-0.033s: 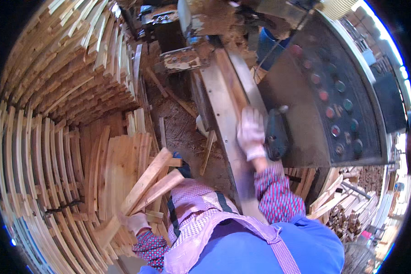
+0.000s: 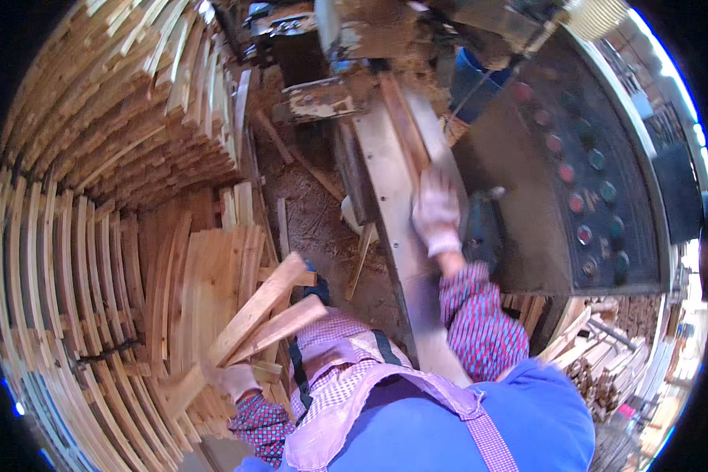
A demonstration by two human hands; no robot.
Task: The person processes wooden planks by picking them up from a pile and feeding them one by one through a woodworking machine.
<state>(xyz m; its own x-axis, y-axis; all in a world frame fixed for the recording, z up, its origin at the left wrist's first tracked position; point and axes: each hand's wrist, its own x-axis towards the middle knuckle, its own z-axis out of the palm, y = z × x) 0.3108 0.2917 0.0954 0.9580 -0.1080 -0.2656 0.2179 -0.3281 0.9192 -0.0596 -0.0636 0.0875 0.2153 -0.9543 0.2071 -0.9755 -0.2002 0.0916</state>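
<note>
My left hand (image 2: 237,380), in a pale glove, is closed around two wooden strips (image 2: 258,311) that cross near my fingers and point up and to the right. It is beside stacked planks. My right hand (image 2: 436,206), gloved too and slightly blurred, lies with fingers stretched forward at the near end of a brown wooden strip (image 2: 405,126). That strip lies lengthwise on the metal bed (image 2: 389,197) of a machine, its far end running under the machine's head. Whether the right fingers grip the strip cannot be made out.
Tall stacks of wooden strips (image 2: 126,118) rise at the left. A dark control panel (image 2: 590,181) with red and green buttons stands right of the bed. A blue bin (image 2: 476,82) is behind it. More wood pieces (image 2: 598,362) are piled at the lower right.
My right hand has moved a little farther along the bed, and the brown strip has slid away toward the machine head. My left hand keeps its strips. The view has shifted slightly.
</note>
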